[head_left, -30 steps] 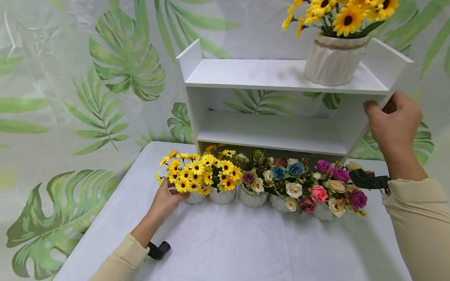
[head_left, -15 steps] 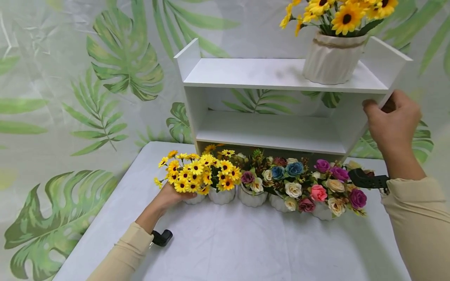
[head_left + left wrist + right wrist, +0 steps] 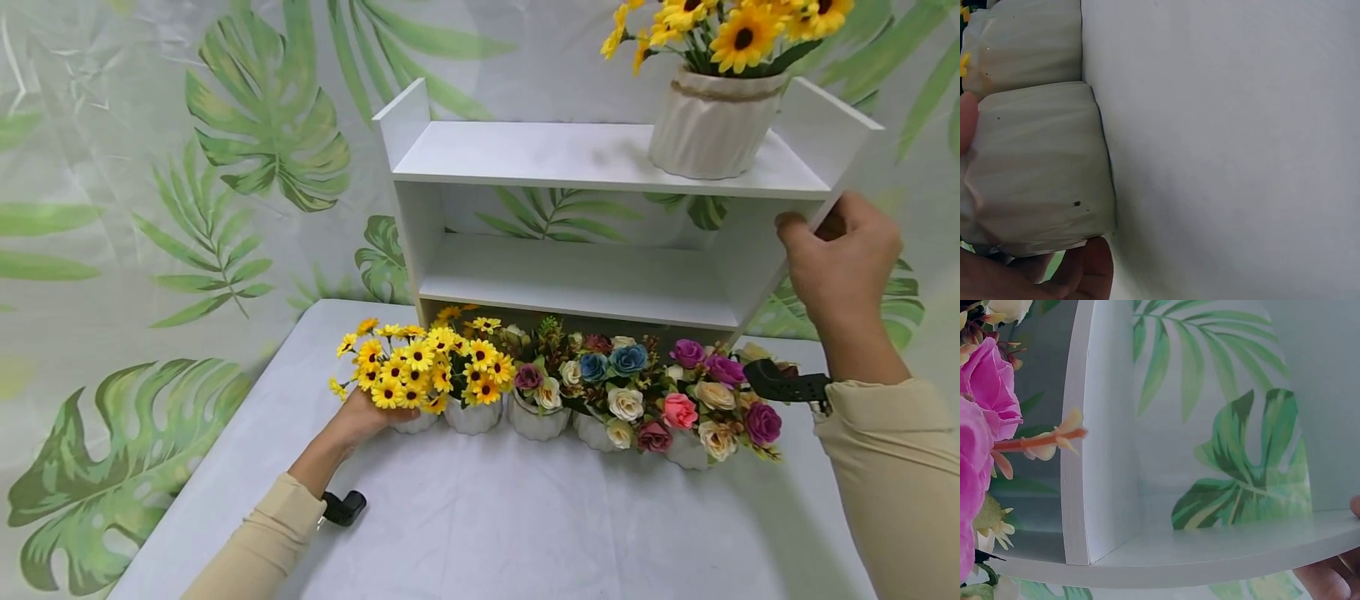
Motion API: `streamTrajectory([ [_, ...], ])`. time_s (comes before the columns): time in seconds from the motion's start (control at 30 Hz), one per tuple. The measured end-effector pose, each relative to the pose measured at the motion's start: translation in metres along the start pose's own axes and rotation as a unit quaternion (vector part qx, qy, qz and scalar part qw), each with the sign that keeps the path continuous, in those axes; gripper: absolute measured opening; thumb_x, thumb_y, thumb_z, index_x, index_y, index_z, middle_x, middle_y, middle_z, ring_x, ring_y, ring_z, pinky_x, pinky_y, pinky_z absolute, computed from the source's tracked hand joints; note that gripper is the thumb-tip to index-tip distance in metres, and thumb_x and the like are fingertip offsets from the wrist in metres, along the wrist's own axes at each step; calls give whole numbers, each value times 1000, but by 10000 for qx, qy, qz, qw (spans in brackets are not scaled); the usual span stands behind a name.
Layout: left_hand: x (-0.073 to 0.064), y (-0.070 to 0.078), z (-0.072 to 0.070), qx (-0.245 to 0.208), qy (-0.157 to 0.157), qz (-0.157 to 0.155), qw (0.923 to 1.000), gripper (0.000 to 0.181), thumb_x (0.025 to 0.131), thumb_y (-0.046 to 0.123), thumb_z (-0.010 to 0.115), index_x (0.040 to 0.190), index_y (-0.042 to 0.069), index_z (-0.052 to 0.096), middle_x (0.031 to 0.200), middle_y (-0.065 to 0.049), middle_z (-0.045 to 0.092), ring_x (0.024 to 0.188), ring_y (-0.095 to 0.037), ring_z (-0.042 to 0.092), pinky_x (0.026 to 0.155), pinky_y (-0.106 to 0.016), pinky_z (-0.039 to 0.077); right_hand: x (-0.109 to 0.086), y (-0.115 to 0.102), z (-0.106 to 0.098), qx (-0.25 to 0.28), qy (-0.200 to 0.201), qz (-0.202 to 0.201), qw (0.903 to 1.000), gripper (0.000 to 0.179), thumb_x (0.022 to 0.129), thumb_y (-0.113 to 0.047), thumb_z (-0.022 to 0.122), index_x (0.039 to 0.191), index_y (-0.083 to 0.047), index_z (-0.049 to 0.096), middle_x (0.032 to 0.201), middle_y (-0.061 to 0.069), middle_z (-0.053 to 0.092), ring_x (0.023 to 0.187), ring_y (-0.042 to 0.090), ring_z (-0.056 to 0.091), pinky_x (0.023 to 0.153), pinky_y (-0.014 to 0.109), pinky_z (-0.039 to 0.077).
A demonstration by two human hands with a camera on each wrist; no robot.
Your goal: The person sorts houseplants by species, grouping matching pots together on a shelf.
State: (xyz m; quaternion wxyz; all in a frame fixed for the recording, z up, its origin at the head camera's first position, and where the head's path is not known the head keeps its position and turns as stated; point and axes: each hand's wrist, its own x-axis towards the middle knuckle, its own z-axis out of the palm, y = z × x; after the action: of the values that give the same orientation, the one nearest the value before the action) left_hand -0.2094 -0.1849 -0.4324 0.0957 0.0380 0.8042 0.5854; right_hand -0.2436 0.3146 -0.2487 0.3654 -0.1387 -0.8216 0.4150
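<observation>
Gripping the leftmost pot (image 3: 416, 425) with curled fingers, the left hand (image 3: 367, 415) is lower left of centre. At right, the right hand (image 3: 846, 254) grips the shelf (image 3: 566, 273) by its side.

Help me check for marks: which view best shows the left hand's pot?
The left wrist view: the pot shows up large, dark speck included. The head view shows just its lower part under the yellow flowers; the right wrist view, none.

Open middle shelf (image 3: 570, 273) above flowerpots (image 3: 538, 423)
</observation>
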Motion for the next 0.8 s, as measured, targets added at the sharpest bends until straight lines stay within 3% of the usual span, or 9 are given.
streamTrajectory([
  [0.13, 0, -1, 0, 18, -82, 54, 10000, 76, 80, 5, 80, 144, 8, 39, 145, -14, 47, 136, -31, 44, 117, -47, 32, 0, -1, 0, -159, -77, 49, 9998, 38, 92, -29, 61, 130, -24, 66, 125, -5, 70, 89, -14, 57, 95, 18, 51],
  [0.27, 2, -2, 1, -38, -104, 150, 9998, 76, 78, 2, 80, 143, 10, 41, 143, -12, 50, 132, -26, 48, 115, -45, 34, 0, -1, -1, -69, -101, 120, 9999, 38, 92, -29, 62, 129, -23, 66, 122, -8, 70, 89, -13, 57, 94, 17, 51],
  [0.43, 1, -3, -1, -102, 132, 180, 9997, 73, 79, 3, 80, 143, 9, 43, 142, -12, 52, 127, -20, 51, 112, -39, 39, 1, 0, -1, -116, -76, 52, 9999, 38, 92, -29, 61, 129, -23, 66, 126, -4, 70, 90, -14, 58, 96, 19, 51],
  [0.63, -13, 7, -22, 311, 793, -357, 9957, 77, 82, 24, 82, 145, 9, 41, 147, -12, 50, 136, -27, 45, 115, -46, 35, 2, 1, -2, -84, -35, 73, 9999, 38, 91, -28, 61, 129, -24, 66, 126, -4, 70, 89, -15, 58, 97, 19, 51],
  [0.8, -35, 27, -44, 494, 1056, -524, 9918, 91, 83, 35, 81, 154, 14, 28, 158, -10, 36, 148, -31, 30, 119, -57, 27, 2, 0, -1, -131, -89, 18, 9999, 39, 92, -29, 60, 130, -24, 65, 127, -4, 69, 90, -14, 58, 100, 22, 51],
])
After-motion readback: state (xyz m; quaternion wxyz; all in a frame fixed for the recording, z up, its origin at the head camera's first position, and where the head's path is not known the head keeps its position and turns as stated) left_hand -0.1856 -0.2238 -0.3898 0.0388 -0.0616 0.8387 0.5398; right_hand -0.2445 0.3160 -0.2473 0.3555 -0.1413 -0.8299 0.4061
